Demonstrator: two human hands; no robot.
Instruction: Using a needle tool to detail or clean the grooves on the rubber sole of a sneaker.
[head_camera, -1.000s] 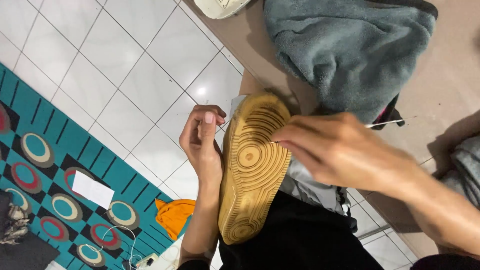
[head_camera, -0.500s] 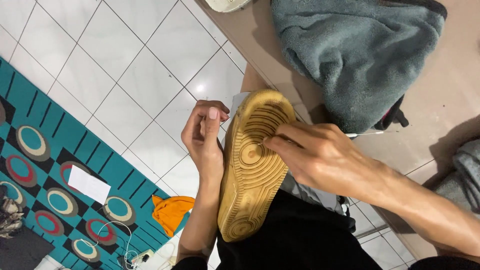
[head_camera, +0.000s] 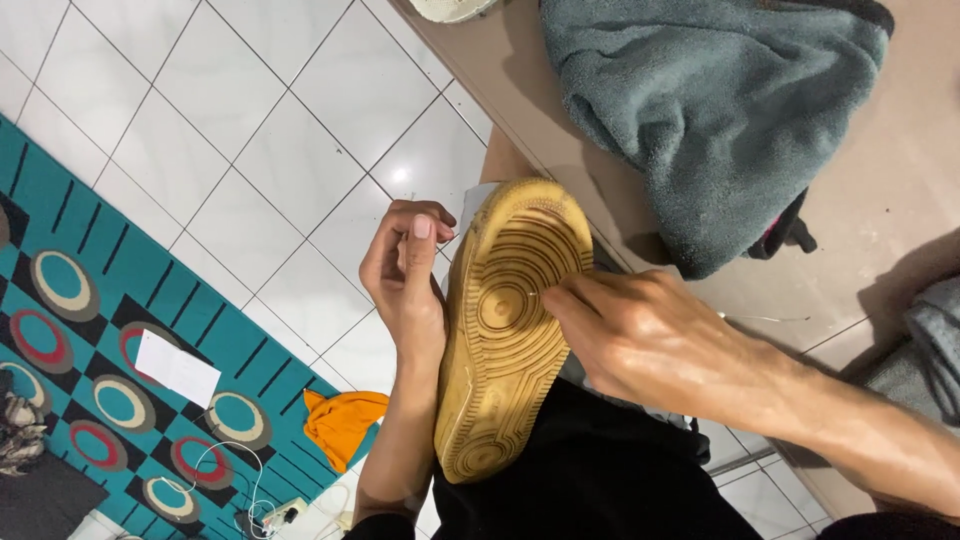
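L hand (head_camera: 405, 285) curled round side of shoe (head_camera: 505, 330), sole up (tan rubber), on lap. R hand (head_camera: 640, 335) fingertips pinched tog. against sole mid-tread, grey towel (head_camera: 720, 110) beyond it.

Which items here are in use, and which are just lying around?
In use: shoe, sole up; left hand holding its side; right hand, fingertips on the sole.

Lying around: grey towel, orange cloth, white paper on the rug, white cable.
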